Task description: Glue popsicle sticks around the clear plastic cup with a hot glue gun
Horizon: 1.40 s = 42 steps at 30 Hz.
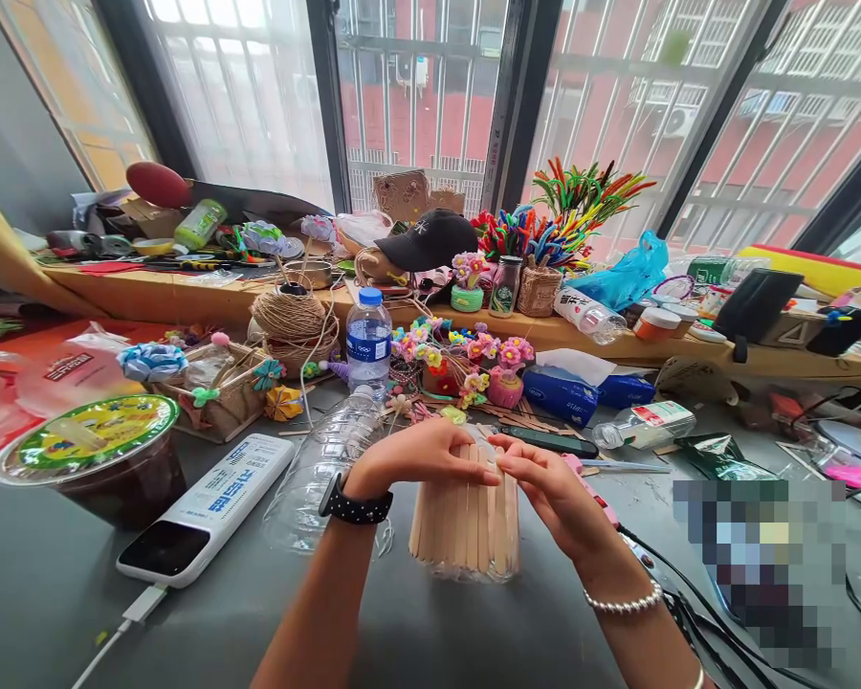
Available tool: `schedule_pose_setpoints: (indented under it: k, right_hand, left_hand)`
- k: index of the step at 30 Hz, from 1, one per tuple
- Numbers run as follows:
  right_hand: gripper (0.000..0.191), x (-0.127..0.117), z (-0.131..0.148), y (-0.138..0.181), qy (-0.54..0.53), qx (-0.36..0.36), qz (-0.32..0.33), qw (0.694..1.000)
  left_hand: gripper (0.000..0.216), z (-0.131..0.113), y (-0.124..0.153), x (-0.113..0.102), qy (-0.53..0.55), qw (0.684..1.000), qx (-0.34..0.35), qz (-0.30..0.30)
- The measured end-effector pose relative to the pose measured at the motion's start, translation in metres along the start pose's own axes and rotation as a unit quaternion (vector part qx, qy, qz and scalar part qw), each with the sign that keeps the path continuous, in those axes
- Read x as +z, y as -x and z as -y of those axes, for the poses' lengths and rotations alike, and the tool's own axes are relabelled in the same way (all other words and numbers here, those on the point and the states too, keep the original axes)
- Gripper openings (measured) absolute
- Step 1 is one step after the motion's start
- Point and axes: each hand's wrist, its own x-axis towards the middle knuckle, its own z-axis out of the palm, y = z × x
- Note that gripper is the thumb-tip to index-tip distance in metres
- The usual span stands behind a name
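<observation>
Flat wooden craft sticks [466, 526] stand side by side around a clear plastic piece, whose crinkled edge shows at the bottom. My left hand [430, 455], with a black dotted watch strap at the wrist, curves over the top from the left and grips the stick-covered piece. From the right, my right hand [545, 483] pinches the top of a craft stick at the upper right edge. The fingertips of both hands almost meet there. Just left of my left wrist lies a large clear plastic bottle [316, 478] on its side.
A cup of dark drink [115, 474] and a white power bank [211, 512] are at the left. Behind my hands stand a water bottle [369, 349] and pink craft flowers [509, 354]. Blue tissue packs [560, 392], a small bottle [646, 424] and black cables [689, 612] lie right.
</observation>
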Motion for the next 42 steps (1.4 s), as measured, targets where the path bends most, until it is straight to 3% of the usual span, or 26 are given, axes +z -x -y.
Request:
schedule_pose_setpoints:
  k: [42]
  right_hand:
    - [0.019, 0.0033, 0.0005, 0.0017, 0.036, 0.014, 0.0, 0.999]
  left_hand:
    - [0.051, -0.003, 0.0052, 0.0008, 0.008, 0.999, -0.015, 0.036]
